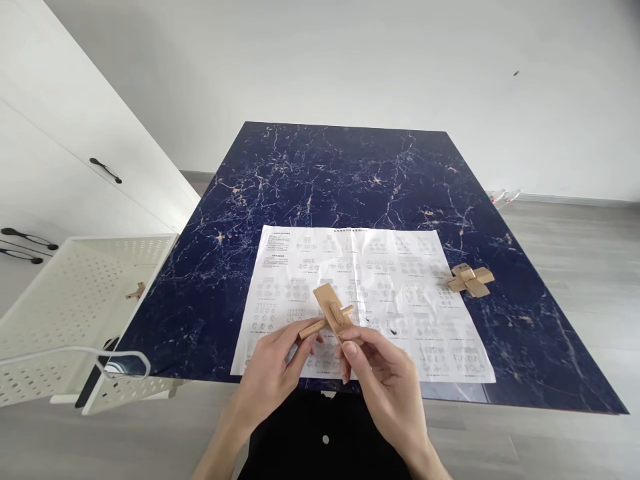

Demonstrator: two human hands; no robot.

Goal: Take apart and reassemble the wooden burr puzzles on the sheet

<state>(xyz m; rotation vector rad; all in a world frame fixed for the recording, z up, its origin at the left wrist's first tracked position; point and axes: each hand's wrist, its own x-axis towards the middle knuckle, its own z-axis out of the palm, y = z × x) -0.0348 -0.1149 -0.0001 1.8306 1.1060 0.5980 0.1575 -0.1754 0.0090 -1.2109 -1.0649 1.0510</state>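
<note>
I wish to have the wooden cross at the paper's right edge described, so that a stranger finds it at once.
On the dark blue marbled table lies a white printed sheet. At its right edge sits a compact light-brown wooden cross. Unlike the wooden parts in the left hand and right hand, it lies untouched and carries a small dark mark on top.

Bench [310, 173]: centre, wall [350, 60] behind. Paper sheet [383, 287]: on bench, along near edge. Held assembly [327, 303]: above sheet, between left hand [273, 360] and right hand [385, 373]. Second assembly [471, 281]: on bench, at sheet's right edge. Basket [45, 320]: left of bench, small piece [136, 292] inside. Cabinet [75, 127]: far left, behind basket. Floor [585, 267]: below, right of bench.
</note>
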